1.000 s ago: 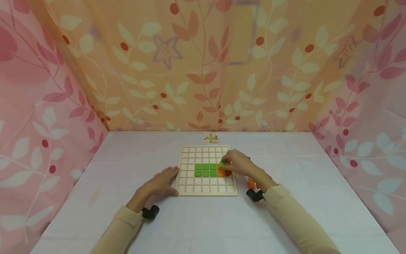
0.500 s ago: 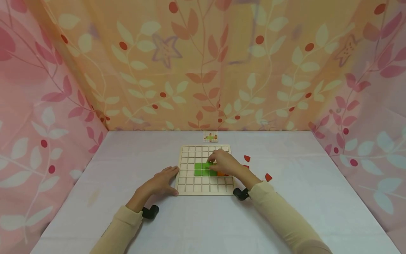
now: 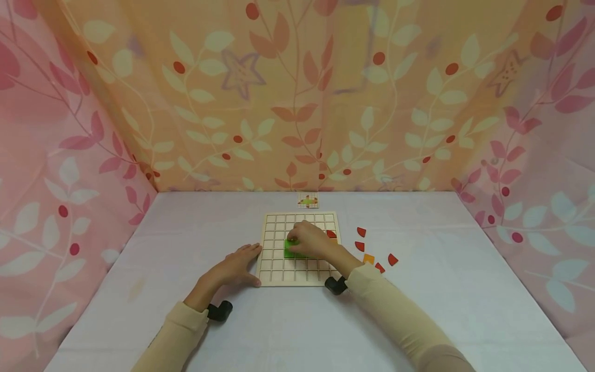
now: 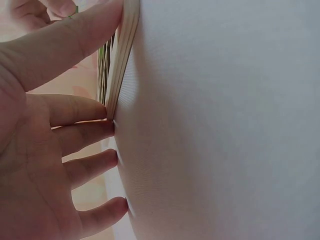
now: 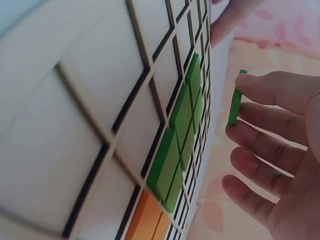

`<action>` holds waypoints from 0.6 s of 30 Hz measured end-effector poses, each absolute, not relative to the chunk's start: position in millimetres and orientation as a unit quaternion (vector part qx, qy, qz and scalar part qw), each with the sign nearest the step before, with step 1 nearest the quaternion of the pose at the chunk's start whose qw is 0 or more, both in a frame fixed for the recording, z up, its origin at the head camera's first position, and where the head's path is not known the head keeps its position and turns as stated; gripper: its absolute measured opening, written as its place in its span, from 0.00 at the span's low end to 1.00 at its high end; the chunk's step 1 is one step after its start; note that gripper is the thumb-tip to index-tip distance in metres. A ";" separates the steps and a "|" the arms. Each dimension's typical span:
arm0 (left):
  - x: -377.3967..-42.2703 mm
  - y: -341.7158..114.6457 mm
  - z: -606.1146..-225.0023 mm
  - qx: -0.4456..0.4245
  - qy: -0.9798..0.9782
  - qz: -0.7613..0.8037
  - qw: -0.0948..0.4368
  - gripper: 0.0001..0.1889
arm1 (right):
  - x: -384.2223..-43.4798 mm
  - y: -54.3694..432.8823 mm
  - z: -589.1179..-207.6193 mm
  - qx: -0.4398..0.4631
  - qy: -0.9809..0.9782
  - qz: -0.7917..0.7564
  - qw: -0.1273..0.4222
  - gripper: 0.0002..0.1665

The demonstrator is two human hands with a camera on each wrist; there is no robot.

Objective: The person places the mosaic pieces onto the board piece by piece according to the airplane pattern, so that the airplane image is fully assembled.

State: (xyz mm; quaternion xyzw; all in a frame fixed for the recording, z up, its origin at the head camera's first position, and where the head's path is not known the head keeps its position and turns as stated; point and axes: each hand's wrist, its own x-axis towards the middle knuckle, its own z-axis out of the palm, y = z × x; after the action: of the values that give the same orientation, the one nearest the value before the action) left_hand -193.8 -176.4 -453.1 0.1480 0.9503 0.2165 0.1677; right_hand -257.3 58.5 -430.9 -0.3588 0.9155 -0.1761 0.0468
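In the head view, a wooden grid board [image 3: 273, 266] lies on the white table. My right hand [image 3: 309, 238] is over its middle, pinching a small green tile [image 5: 235, 100] between thumb and fingers. The right wrist view shows that tile held on edge, apart from the board. Two rows of green tiles [image 5: 182, 112] sit in the grid, with orange tiles [image 5: 147, 215] at their right end, partly hidden by my wrist in the head view. A red quarter-round piece [image 3: 331, 234] lies higher up on the board. My left hand [image 3: 237, 266], fingers extended, touches the board's left edge.
Right of the board lie several loose red pieces [image 3: 392, 259] and an orange piece [image 3: 369, 259]. A small picture card [image 3: 308, 200] lies behind the board. Patterned curtains [image 3: 297, 103] enclose the back and sides of the table.
My right hand has moved left across the board, carrying the green tile from the right side toward the left end of the green rows. Loose pieces at right are uncovered. My left hand stays put.
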 end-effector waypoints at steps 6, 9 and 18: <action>-193.8 -177.4 -455.1 0.145 0.950 0.218 0.169 0.51 | -257.5 44.5 -435.0 -0.359 0.919 -0.152 0.050 0.13; -193.9 -177.1 -455.3 0.142 0.950 0.219 0.171 0.51 | -256.7 38.0 -436.6 -0.355 0.923 -0.136 0.057 0.13; -193.3 -175.4 -451.7 0.138 0.950 0.218 0.175 0.51 | -254.9 26.4 -437.6 -0.356 0.925 -0.117 0.069 0.13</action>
State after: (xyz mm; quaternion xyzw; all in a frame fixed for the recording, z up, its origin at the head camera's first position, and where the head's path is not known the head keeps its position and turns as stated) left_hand -193.3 -175.4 -451.7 0.1376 0.9502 0.2181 0.1749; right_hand -254.9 26.4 -437.6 -0.3556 0.9247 -0.1173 0.0690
